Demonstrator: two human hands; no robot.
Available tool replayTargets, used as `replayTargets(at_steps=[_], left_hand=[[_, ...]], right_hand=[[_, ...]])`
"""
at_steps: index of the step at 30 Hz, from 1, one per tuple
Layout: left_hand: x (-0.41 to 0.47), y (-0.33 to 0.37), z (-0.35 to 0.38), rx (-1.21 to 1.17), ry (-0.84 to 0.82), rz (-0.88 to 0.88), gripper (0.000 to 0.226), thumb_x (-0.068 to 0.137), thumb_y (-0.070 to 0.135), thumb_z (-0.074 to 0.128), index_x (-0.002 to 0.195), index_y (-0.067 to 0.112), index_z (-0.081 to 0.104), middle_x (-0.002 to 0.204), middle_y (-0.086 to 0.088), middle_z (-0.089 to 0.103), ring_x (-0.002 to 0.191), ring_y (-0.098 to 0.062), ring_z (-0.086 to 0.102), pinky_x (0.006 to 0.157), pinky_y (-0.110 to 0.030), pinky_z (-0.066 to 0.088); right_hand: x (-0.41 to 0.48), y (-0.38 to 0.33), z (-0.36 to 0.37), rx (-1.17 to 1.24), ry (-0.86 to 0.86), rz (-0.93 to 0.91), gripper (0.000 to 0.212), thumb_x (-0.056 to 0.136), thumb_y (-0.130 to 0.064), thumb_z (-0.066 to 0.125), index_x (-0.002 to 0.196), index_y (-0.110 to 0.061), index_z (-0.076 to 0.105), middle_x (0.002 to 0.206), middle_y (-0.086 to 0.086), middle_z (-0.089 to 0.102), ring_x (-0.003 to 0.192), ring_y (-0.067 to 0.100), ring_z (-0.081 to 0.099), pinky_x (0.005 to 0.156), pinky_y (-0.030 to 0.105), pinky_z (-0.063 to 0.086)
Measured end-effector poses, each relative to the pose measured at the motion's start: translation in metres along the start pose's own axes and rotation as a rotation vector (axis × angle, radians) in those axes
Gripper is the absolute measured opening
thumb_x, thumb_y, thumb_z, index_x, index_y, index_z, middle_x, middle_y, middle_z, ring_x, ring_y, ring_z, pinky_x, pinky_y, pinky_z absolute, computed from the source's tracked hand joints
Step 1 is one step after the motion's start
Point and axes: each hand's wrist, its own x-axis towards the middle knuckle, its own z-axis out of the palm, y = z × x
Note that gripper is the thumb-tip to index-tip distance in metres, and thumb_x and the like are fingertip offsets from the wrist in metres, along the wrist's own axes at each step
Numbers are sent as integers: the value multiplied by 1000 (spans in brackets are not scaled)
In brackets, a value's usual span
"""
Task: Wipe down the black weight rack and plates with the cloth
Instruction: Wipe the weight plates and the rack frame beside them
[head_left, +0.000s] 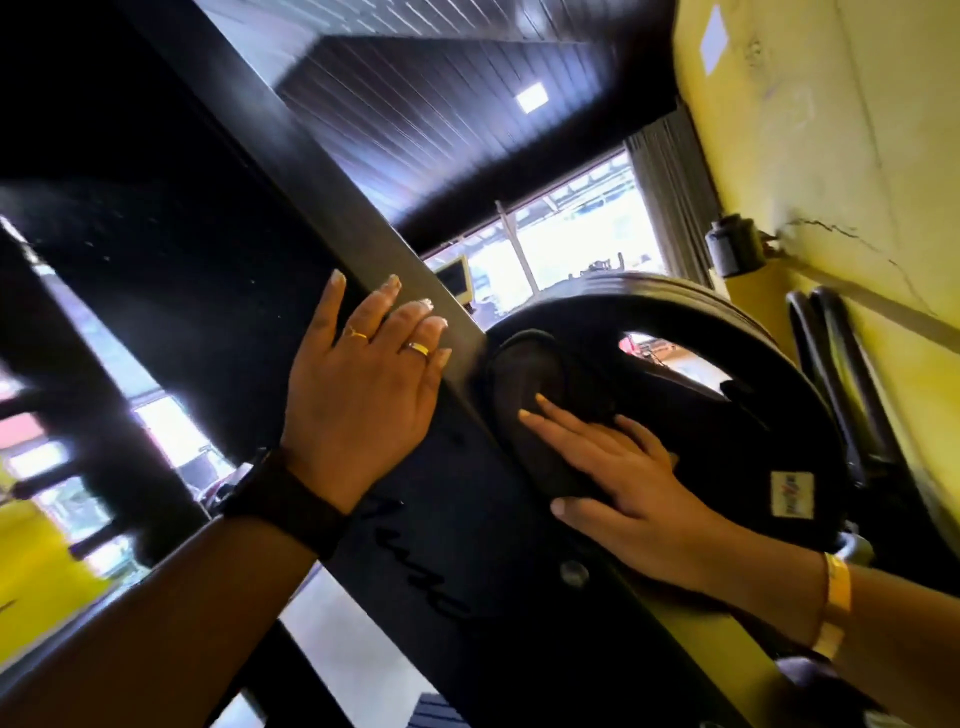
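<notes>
Rested the left hand (363, 395) flat on the black weight rack (441, 545), fingers straight and grasping nothing, two rings (415, 349) showing, a dark watch (291, 499) at the wrist. Pressed the right hand (623, 493) onto the dark cloth (727, 467), fingers stretched out rather than curled, thumb spread below. Held the cloth against the face of the black plate (597, 317), just right of the rack's upright, white tag (792, 493) at its lower edge. Possibly tucked one finger under a fold; too dark to tell. Wore a yellow band (836, 597) on the right wrist, near a yellow wall (831, 156).
</notes>
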Motion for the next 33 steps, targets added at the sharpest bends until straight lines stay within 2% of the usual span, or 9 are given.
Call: replayTargets(at_steps=[3, 6, 12, 14, 17, 20, 26, 30, 33], left_hand=[[16, -29, -2, 45, 15, -54, 39, 101, 32, 37, 117, 14, 68, 126, -5, 64, 130, -30, 49, 116, -51, 15], [32, -57, -5, 95, 33, -103, 41, 101, 32, 35, 117, 12, 67, 127, -8, 63, 131, -32, 48, 116, -51, 11], [63, -101, -14, 150, -59, -181, 50, 102, 38, 24, 127, 16, 61, 140, -8, 54, 139, -29, 38, 117, -53, 4], [74, -117, -16, 179, -40, -221, 48, 101, 37, 27, 129, 16, 59, 142, -9, 52, 140, -29, 36, 117, -53, 4], [90, -141, -21, 198, -31, -278, 43, 103, 33, 31, 131, 16, 58, 145, -10, 49, 141, -31, 34, 117, -54, 6], [104, -166, -26, 225, -68, -320, 43, 104, 33, 30, 139, 18, 51, 153, -10, 38, 145, -30, 26, 118, -52, 6], [118, -204, -34, 179, -218, -372, 53, 102, 46, 22, 152, 29, 27, 163, 2, 9, 150, -20, 1, 121, -45, 2], [116, -199, -24, 131, -180, -377, 52, 105, 38, 20, 154, 22, 22, 164, -1, 2, 150, -18, -1, 121, -41, 2], [113, -197, -17, 45, -135, -395, 53, 105, 37, 21, 156, 22, 15, 164, -1, -3, 150, -16, -3, 120, -38, 0]], right_hand=[[26, -6, -8, -62, -22, -57, 64, 73, -66, 25, 124, -80, -11, 146, -46, -5, 143, -8, 6, 117, 30, -12], [53, -14, -16, -98, -18, -95, 62, 69, -69, 22, 119, -81, -12, 145, -45, -9, 142, -9, 6, 116, 25, -11], [107, -40, -33, -140, 2, -187, 64, 63, -70, 18, 118, -76, -15, 147, -40, -13, 142, -4, 5, 113, 26, -9], [128, -49, -41, -138, 15, -214, 67, 67, -69, 25, 123, -75, -12, 147, -40, -8, 140, -3, 6, 115, 29, -7], [159, -59, -50, -106, 32, -241, 74, 77, -60, 33, 142, -62, -2, 155, -32, -1, 142, -1, 1, 116, 33, -6], [186, -67, -53, -51, 43, -268, 69, 88, -58, 41, 145, -59, 2, 157, -28, 0, 146, 3, -4, 118, 39, -3], [246, -96, -62, 6, 156, -336, 70, 76, -63, 36, 142, -63, 11, 157, -25, 7, 146, 14, 7, 117, 50, 9], [292, -114, -70, 102, 203, -366, 67, 68, -74, 36, 130, -74, 11, 157, -24, 12, 146, 17, 15, 116, 53, 20], [315, -125, -76, 120, 204, -361, 70, 71, -72, 39, 136, -69, 13, 158, -21, 11, 147, 22, 13, 115, 55, 22]])
